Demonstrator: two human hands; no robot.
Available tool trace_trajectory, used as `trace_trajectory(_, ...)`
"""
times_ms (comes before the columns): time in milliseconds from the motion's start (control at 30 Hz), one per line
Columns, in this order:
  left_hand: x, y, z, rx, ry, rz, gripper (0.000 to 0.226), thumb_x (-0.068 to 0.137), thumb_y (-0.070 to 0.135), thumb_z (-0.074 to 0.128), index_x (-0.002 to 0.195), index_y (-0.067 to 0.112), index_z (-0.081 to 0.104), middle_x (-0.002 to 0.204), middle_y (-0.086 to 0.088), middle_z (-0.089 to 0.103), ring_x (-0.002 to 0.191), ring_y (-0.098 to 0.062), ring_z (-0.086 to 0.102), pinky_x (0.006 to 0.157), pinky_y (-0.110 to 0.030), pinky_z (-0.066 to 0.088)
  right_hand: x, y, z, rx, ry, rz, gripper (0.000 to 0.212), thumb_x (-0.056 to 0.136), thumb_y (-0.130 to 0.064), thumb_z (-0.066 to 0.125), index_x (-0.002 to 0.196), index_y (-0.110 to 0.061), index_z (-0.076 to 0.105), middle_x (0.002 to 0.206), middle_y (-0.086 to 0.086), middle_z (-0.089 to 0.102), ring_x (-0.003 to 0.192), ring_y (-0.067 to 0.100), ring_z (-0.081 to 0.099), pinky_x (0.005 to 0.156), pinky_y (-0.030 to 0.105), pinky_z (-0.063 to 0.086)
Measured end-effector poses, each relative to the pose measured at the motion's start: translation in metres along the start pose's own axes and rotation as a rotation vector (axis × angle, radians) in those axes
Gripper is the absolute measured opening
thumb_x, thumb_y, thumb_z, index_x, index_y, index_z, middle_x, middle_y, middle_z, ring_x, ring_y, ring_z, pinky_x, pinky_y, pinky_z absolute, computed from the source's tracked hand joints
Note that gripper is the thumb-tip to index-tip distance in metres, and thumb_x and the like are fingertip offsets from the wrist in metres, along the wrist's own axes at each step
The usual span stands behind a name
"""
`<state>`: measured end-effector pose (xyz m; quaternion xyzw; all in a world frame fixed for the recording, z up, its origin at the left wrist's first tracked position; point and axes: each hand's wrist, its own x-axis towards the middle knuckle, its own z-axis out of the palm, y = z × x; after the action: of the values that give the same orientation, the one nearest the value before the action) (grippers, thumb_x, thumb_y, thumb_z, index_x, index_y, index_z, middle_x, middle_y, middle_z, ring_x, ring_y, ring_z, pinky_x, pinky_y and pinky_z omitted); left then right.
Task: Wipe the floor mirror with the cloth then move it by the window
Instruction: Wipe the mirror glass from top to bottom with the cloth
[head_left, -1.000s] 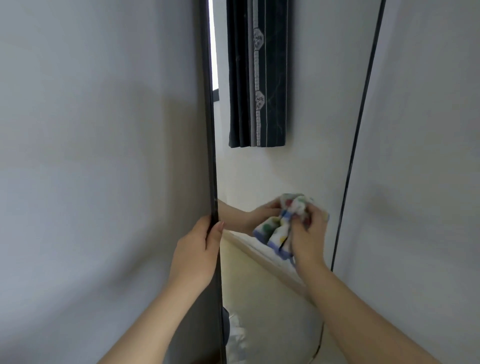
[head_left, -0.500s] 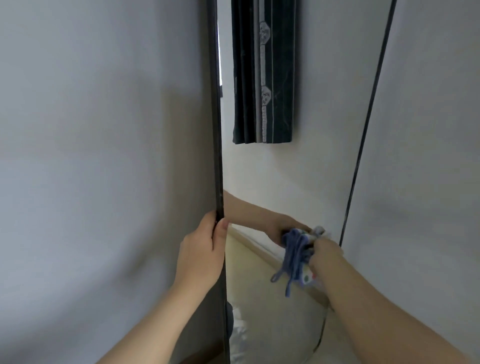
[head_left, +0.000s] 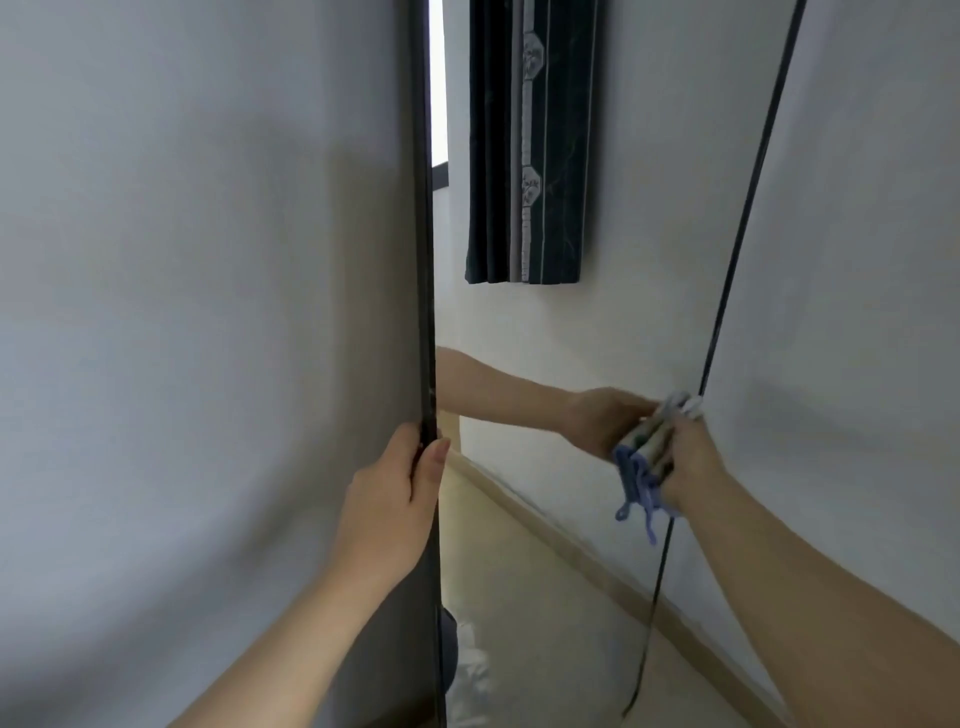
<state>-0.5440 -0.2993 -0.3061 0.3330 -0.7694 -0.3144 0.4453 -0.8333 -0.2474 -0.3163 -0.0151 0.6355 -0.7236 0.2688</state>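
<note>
A tall floor mirror (head_left: 613, 322) with a thin black frame stands upright in front of me. My left hand (head_left: 395, 493) grips its left frame edge at mid height. My right hand (head_left: 693, 457) holds a bunched cloth (head_left: 641, 467), blue and white with coloured patches, and presses it on the glass by the right frame edge. A frayed blue strip of the cloth hangs below the hand. The glass reflects my arm and hand, meeting the cloth.
The mirror reflects a dark green curtain (head_left: 530, 140), a bright window strip (head_left: 438, 78), a pale wall and a tan floor with a skirting board (head_left: 571, 551). Plain grey-white wall (head_left: 182, 312) lies left and right of the mirror.
My right hand has carried the cloth across the glass from the middle, down and then right to the right frame edge. My left hand has kept its grip on the left edge.
</note>
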Motion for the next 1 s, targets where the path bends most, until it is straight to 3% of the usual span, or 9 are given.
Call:
trace_trajectory(167, -0.001, -0.001, 0.002, -0.039, -0.021, 0.009, 0.023, 0.092, 0.035, 0.038, 0.073, 0.023, 0.042, 0.049, 0.010, 0.049, 0.049, -0.006, 0.045, 0.047, -0.024, 0.031, 0.005, -0.037, 0.005, -0.087, -0.025, -0.426, 0.046, 0.096, -0.038, 0.045, 0.140, -0.027, 0.034, 0.120, 0.007, 0.053, 0.094, 0.026, 0.055, 0.076, 0.040, 0.051)
trace_trajectory(267, 0.002, -0.002, 0.001, -0.042, -0.020, 0.018, 0.022, 0.093, 0.034, 0.038, 0.078, 0.019, 0.045, 0.052, 0.005, 0.046, 0.050, -0.006, 0.045, 0.047, -0.021, 0.032, 0.021, 0.017, -0.009, -0.165, 0.059, -0.129, 0.045, 0.099, -0.038, 0.038, 0.136, -0.014, 0.040, 0.127, 0.014, 0.053, 0.104, 0.032, 0.055, 0.090, 0.043, 0.047)
trace_trajectory(433, 0.003, -0.001, 0.000, -0.040, -0.016, 0.010, 0.023, 0.093, 0.032, 0.038, 0.074, 0.020, 0.042, 0.050, 0.007, 0.042, 0.050, -0.004, 0.045, 0.047, -0.018, 0.033, 0.020, 0.040, -0.025, 0.065, -0.044, 0.078, 0.042, 0.096, -0.039, 0.044, 0.120, -0.007, 0.054, 0.117, 0.017, 0.059, 0.083, 0.024, 0.056, 0.081, 0.040, 0.050)
trace_trajectory(533, 0.002, -0.002, 0.003, -0.035, -0.013, 0.010, 0.023, 0.093, 0.033, 0.037, 0.082, 0.014, 0.046, 0.053, 0.007, 0.045, 0.055, -0.005, 0.047, 0.049, -0.018, 0.034, 0.023, 0.016, -0.014, 0.194, 0.024, -0.094, 0.038, 0.092, -0.047, 0.048, 0.112, -0.017, 0.059, 0.111, 0.011, 0.059, 0.083, 0.026, 0.058, 0.080, 0.045, 0.051)
trace_trajectory(600, 0.001, -0.001, 0.004, -0.033, -0.011, 0.013, 0.024, 0.093, 0.033, 0.037, 0.082, 0.014, 0.045, 0.053, 0.007, 0.044, 0.054, -0.005, 0.047, 0.048, -0.019, 0.033, 0.011, 0.017, -0.002, 0.035, 0.109, -0.261, 0.031, 0.093, -0.045, 0.047, 0.116, -0.026, 0.057, 0.113, 0.007, 0.060, 0.092, 0.029, 0.059, 0.082, 0.046, 0.052)
trace_trajectory(667, 0.002, -0.001, 0.005, -0.027, -0.005, 0.005, 0.026, 0.093, 0.033, 0.036, 0.084, 0.011, 0.046, 0.055, 0.005, 0.045, 0.050, -0.009, 0.044, 0.048, -0.021, 0.031, -0.020, 0.035, 0.008, -0.014, 0.110, -0.400, 0.030, 0.097, -0.033, 0.044, 0.125, -0.026, 0.051, 0.123, 0.006, 0.057, 0.095, 0.024, 0.060, 0.080, 0.035, 0.052)
trace_trajectory(800, 0.002, 0.001, 0.004, -0.011, 0.001, -0.029, 0.021, 0.094, 0.031, 0.036, 0.080, 0.019, 0.043, 0.057, 0.001, 0.046, 0.052, -0.012, 0.043, 0.049, -0.022, 0.031, -0.108, 0.106, 0.018, -0.169, -0.235, -0.556, 0.034, 0.100, -0.016, 0.038, 0.132, -0.025, 0.043, 0.124, -0.009, 0.047, 0.111, 0.008, 0.049, 0.087, 0.011, 0.045)
trace_trajectory(867, 0.000, 0.002, 0.004, -0.011, -0.004, -0.035, 0.020, 0.094, 0.031, 0.036, 0.077, 0.021, 0.041, 0.058, 0.001, 0.047, 0.053, -0.013, 0.044, 0.049, -0.020, 0.032, -0.131, 0.117, 0.021, -0.349, -0.385, -0.713, 0.040, 0.099, -0.016, 0.038, 0.133, -0.037, 0.033, 0.136, -0.028, 0.028, 0.128, -0.004, 0.028, 0.107, 0.015, 0.027)
trace_trajectory(1000, 0.001, 0.003, 0.000, -0.012, -0.018, -0.070, 0.025, 0.095, 0.033, 0.035, 0.092, 0.010, 0.046, 0.059, -0.004, 0.047, 0.055, -0.018, 0.044, 0.052, -0.029, 0.033, -0.085, 0.067, 0.034, -0.307, -0.209, -0.613, 0.046, 0.100, -0.025, 0.035, 0.144, -0.029, 0.024, 0.149, -0.009, 0.023, 0.136, 0.011, 0.023, 0.114, 0.026, 0.019)
